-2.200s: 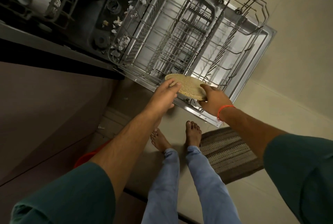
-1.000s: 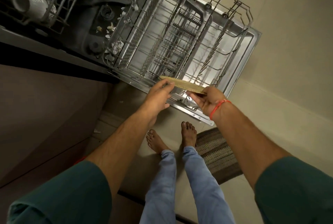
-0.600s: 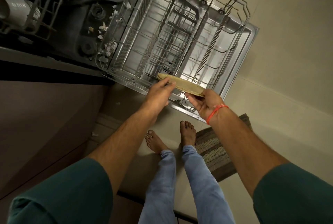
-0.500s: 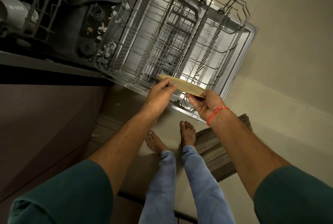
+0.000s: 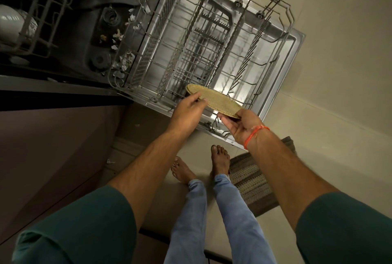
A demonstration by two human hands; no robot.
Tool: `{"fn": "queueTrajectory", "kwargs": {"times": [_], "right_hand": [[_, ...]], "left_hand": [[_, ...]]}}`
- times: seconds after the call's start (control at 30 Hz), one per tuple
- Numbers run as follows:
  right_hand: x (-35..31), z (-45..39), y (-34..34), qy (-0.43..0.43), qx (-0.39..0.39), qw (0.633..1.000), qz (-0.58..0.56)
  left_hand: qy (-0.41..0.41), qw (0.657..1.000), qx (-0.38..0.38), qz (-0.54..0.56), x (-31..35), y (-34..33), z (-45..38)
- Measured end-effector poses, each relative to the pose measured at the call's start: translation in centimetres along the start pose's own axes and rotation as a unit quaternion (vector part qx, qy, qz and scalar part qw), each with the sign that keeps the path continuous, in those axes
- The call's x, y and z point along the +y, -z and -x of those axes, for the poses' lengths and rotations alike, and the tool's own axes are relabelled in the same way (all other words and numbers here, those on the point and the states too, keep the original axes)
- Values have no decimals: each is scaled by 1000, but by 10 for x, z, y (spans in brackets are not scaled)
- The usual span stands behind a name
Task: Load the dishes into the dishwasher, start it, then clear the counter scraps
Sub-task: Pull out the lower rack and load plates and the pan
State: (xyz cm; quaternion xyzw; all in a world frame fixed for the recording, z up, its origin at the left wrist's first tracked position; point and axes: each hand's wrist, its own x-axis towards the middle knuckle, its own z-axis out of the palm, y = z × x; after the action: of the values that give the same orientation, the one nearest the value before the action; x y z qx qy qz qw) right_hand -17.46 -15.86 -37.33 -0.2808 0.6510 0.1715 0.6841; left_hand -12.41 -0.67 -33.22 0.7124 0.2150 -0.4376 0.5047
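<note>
My left hand (image 5: 186, 110) pinches the near-left rim of the plate (image 5: 214, 100), thumb on top and the other fingers curled beneath. My right hand (image 5: 238, 126) grips the opposite rim, palm turned up and fingers closed under the edge. Both hands are clamped on the plate; neither is free.

Change: a little over two seconds ago the plate lay nearly flat between my hands, its speckled face up. One second ago it was turned almost edge-on. It now shows slightly more of its face and sits a little further in over the lower rack (image 5: 203, 55), above the near corner of the tines. The plate is still in the air; I cannot tell whether its far edge touches a wire.

Meaning for the task: the plate is being set on edge for a slot, so loading is in progress and this dish is not yet seated. The lower rack is pulled out over the open door (image 5: 282, 85) and holds no other dishes. A white cup (image 5: 12, 23) sits in the upper rack (image 5: 42, 9) at the left. Paper-like scraps (image 5: 125, 60) lie on the tub floor. Starting the machine and clearing the counter remain.
</note>
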Motion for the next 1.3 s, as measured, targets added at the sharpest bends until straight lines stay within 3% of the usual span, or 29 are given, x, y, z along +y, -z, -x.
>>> {"fn": "queueTrajectory", "kwargs": {"times": [0.23, 0.6, 0.67, 0.8, 1.0, 1.3], "right_hand": [[4, -6, -2, -21, -4, 1000, -21], [-7, -22, -5, -15, 41, 998, 45], [-3, -19, -1, 13, 73, 993, 88], [3, -7, 4, 179, 111, 955, 211], [0, 48, -6, 296, 48, 913, 279], [7, 165, -46, 358, -91, 869, 328]], "left_hand": [[27, 999, -11, -14, 2, -3, -7], [31, 999, -18, -8, 7, -3, -7], [27, 1000, -11, 3, 6, -1, -1], [21, 1000, 5, 19, 9, 4, 16], [-19, 998, 27, 56, 22, 14, 50], [-111, 977, 81, 165, 38, 43, 147]]}}
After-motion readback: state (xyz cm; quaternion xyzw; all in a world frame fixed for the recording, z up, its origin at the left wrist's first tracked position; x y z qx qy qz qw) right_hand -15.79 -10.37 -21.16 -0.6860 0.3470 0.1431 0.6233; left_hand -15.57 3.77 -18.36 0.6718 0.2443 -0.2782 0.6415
